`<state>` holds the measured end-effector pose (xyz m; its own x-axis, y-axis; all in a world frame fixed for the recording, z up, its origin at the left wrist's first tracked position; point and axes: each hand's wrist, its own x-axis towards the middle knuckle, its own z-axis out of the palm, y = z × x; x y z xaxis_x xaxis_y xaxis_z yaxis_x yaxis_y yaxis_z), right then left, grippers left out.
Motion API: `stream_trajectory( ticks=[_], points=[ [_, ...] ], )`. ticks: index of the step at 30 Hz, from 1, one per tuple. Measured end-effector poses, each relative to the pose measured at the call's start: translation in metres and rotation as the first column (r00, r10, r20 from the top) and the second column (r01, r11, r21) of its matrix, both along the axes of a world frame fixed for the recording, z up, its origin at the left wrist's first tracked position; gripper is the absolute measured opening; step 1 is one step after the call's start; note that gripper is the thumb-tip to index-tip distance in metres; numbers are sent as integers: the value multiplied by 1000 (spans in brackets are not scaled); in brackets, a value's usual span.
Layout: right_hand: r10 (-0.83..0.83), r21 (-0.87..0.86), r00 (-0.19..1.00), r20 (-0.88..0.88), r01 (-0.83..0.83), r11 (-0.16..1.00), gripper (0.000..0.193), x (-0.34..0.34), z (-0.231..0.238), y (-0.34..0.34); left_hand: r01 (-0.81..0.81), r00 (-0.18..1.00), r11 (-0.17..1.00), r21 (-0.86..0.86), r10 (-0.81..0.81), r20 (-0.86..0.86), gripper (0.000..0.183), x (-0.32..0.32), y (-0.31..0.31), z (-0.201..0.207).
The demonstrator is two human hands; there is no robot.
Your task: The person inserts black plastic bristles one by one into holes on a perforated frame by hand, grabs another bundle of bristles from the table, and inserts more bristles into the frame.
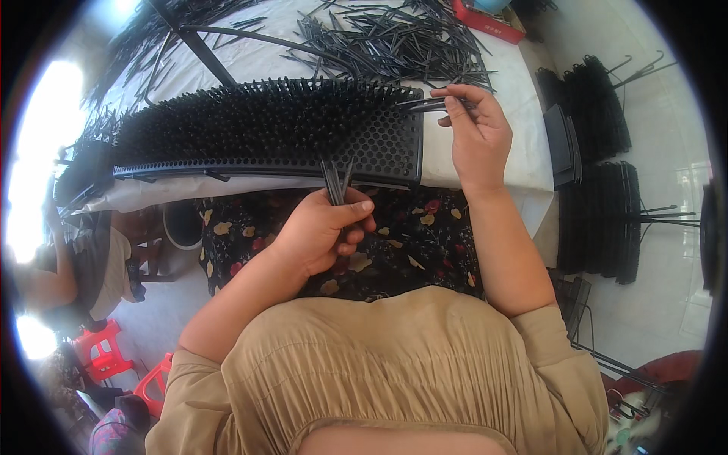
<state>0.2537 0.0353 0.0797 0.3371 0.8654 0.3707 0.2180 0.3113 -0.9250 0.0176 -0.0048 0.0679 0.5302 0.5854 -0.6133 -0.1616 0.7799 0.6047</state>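
Note:
A long black perforated rack (396, 157) lies across the near side of the table, with thin black sticks (250, 121) standing upright in most of its holes. Bare holes show at its right end. My left hand (322, 227) is closed round a small bundle of black sticks (334, 183) just in front of the rack, their tips pointing up. Over the rack's right end, my right hand (481, 140) pinches a few more black sticks (428, 105) that point left toward the rack's corner.
Loose black sticks (394, 42) are heaped on the white-covered table (523, 125) behind the rack. A black metal frame (201, 53) rises at the back left. Racks of hanging black pieces (599, 220) stand on the right. Another person (72, 265) sits at left near a red stool (102, 350).

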Motion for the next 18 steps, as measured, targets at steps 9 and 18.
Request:
stream_trajectory(
  ticks=[9,18],
  points=[
    [43,98,932,361,-83,992,10,-3,-2,8,-26,1000,999,-46,26,-10,12,-1,0,2],
    [85,132,738,670,-231,964,14,-9,16,25,21,999,1000,21,-20,-29,16,-1,2,4]
  ],
)
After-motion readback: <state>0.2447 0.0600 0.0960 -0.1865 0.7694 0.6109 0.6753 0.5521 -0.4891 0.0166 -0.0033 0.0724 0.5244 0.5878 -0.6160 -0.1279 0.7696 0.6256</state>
